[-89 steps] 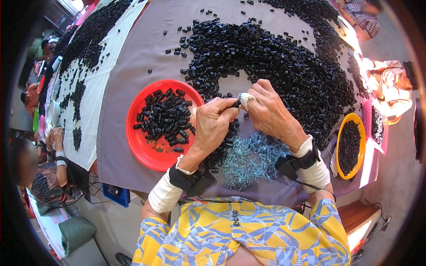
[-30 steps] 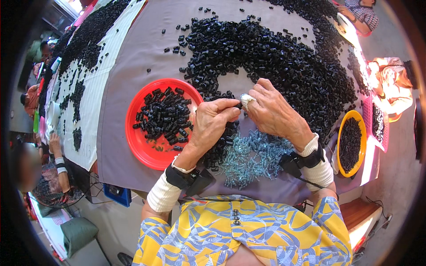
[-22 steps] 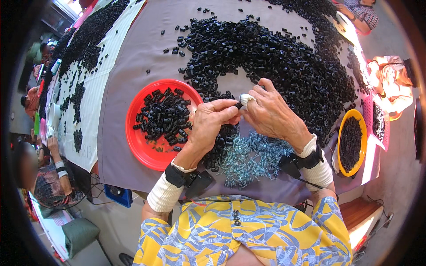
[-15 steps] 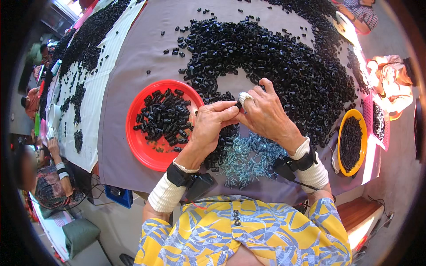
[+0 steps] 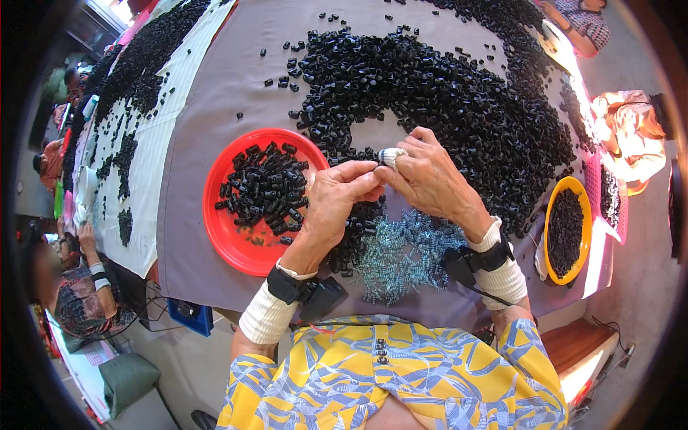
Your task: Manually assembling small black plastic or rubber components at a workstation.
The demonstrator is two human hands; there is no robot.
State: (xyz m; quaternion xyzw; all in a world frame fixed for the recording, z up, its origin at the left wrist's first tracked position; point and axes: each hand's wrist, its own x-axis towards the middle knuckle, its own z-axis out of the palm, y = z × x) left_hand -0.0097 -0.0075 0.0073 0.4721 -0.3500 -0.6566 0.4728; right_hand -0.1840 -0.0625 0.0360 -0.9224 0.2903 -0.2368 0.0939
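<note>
At the far left, a red round tray (image 5: 236, 247) sits on the grey table cover (image 5: 215, 107), about half filled with small black plastic pieces (image 5: 265, 190).

Just right of it, the left hand (image 5: 333, 208) is raised over the table with its fingertips drawn together toward the middle, pinching at a very small piece that meets the other hand; the piece itself is too small to make out.

Below and between the 2 hands lies a heap of little pale blue-grey wire springs (image 5: 401, 254), touching the near edge of the big black pile (image 5: 437, 93) that spreads across the cover.

The right hand (image 5: 430, 179) has its fingers curled in and closed against the left fingertips, and 1 fingertip wears a white wrap (image 5: 390, 155). Whether a spring or a black piece is clamped there cannot be told.

Further right, a yellow oval tray (image 5: 550, 247) holds more black pieces.

As a judgement, these parts are very light and stiff; the plastic looks smooth and could slip or flick away, and the springs are likely to tangle with each other. Each is best taken by its sides with a thumb-and-forefinger pinch, 1 at a time.
</note>
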